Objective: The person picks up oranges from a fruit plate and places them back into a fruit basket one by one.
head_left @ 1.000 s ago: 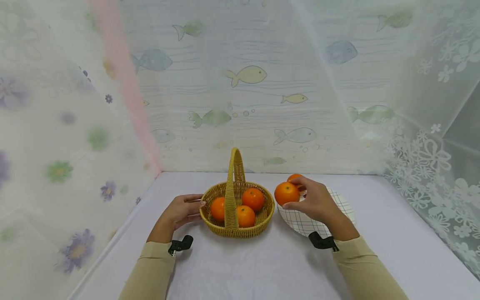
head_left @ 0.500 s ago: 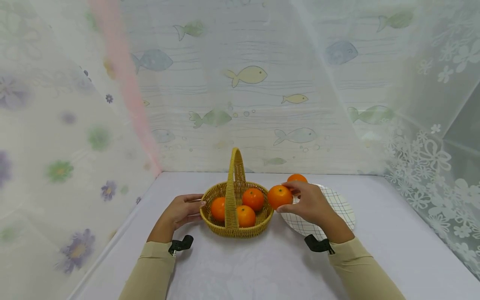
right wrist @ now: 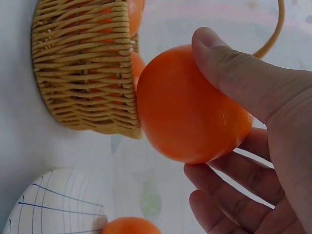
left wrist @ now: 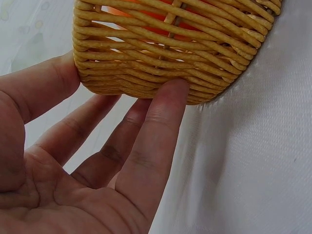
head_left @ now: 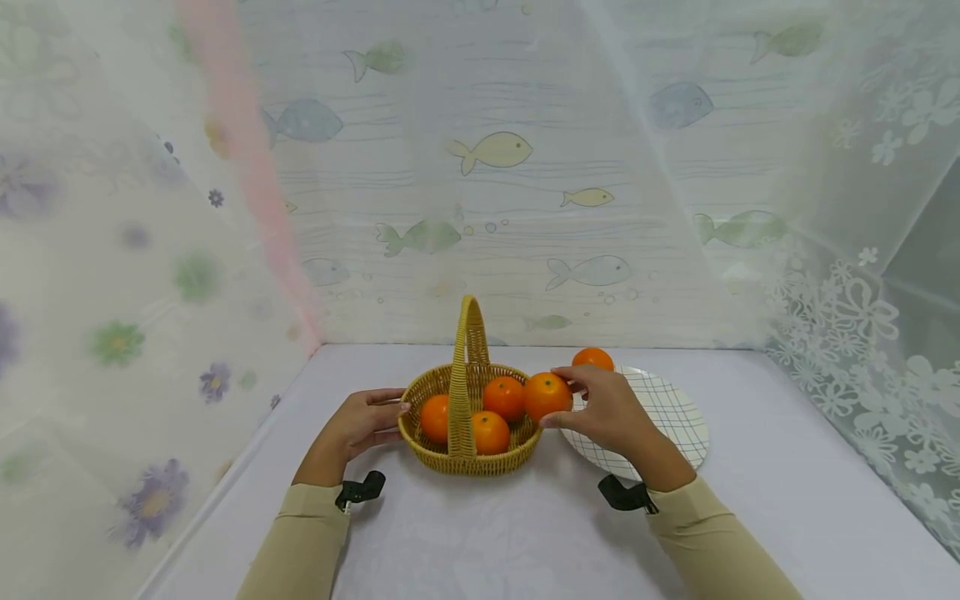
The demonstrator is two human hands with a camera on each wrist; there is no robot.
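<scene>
My right hand [head_left: 611, 417] grips an orange [head_left: 548, 398] between thumb and fingers, at the right rim of a yellow wicker basket [head_left: 427, 461]. In the right wrist view that orange [right wrist: 190, 112] sits against the basket's rim [right wrist: 130, 63], thumb on one side and fingertips on the other. Three oranges lie in the basket, one of them [head_left: 491, 433] near the front, beside the tall handle [head_left: 461, 383]. On the basket's left side rests my left hand [head_left: 367, 421]; its extended fingertips [left wrist: 173, 92] touch the outside of the weave in the left wrist view.
A white plate [head_left: 667, 417] with a grid of thin lines stands right of the basket, partly behind my right hand. Another orange [head_left: 592, 358] is at its far left edge. White cloth [head_left: 480, 542] covers the table, and a fish-print curtain [head_left: 525, 208] hangs behind.
My right hand has carried the orange leftward from over the plate to the basket's right rim. The left hand and the basket have stayed in place.
</scene>
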